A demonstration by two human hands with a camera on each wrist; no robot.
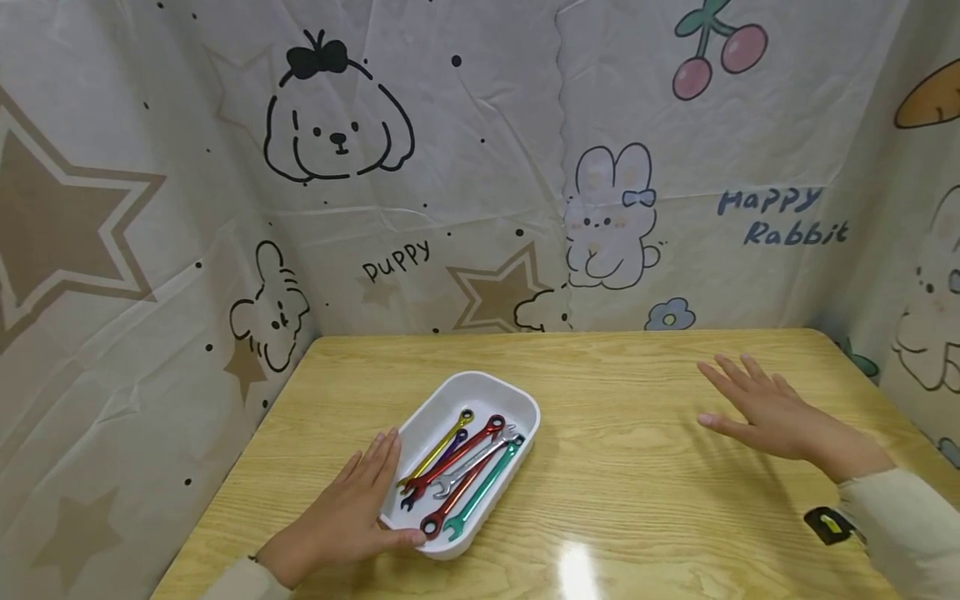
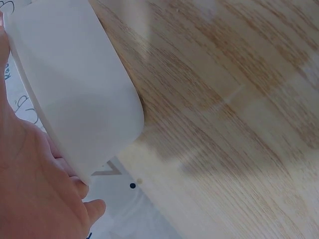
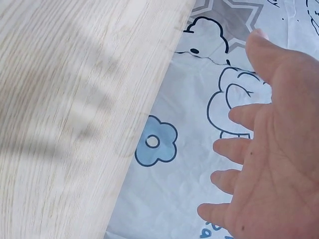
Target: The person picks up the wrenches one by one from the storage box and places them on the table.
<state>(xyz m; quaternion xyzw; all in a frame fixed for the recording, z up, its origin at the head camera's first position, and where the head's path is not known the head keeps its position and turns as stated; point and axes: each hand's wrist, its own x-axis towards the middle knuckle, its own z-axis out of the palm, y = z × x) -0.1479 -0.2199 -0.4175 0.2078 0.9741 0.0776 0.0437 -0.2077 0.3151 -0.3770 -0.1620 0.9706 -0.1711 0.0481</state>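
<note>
A white plastic tray [image 1: 528, 401] stands on the wooden table, turned at a slant. Inside lie several combination wrenches: a yellow one [image 1: 438, 450], a green one [image 1: 483, 490], a silver one [image 1: 474, 463], red ones and a mostly covered purple one. My left hand [image 1: 341, 504] rests against the tray's left side, its straight fingers along the rim and its thumb at the near corner. In the left wrist view the tray's outer wall [image 2: 79, 94] is beside the palm. My right hand [image 1: 776, 417] hovers over the table's right side, fingers spread, holding nothing.
The wooden table [image 1: 622, 433] reaches back to a hanging cloth [image 1: 480, 167] printed with cartoon animals, stars and cherries. More cloth hangs at the left and right sides. A dark strap-like piece with a yellow patch [image 1: 828, 525] is at the right sleeve.
</note>
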